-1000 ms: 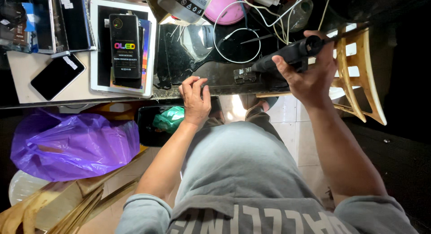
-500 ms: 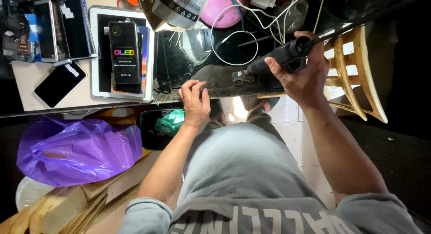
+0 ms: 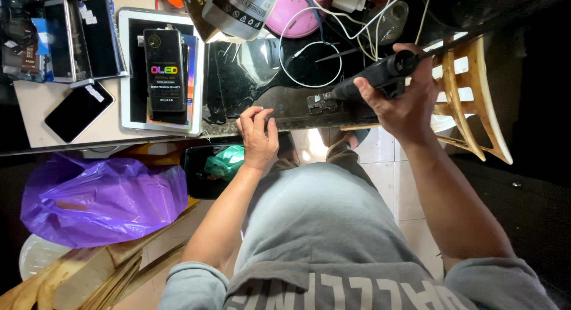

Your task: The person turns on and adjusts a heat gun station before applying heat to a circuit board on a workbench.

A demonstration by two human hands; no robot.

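Left hand (image 3: 257, 137) resting at the near edge of the dark worktop (image 3: 238, 84), fingers loosely curled, holding nothing. Further right, right hand (image 3: 399, 96) wrapped tight round a black power tool (image 3: 375, 77), long axis slanting down-left, tip aimed at a small part (image 3: 321, 102) between both hands, nearer the right.

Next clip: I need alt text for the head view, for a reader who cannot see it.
Seen from above, the person's right hand grips a black handheld tool over a cluttered black workbench, while the left hand rests on its front edge. A purple plastic bag lies below left.
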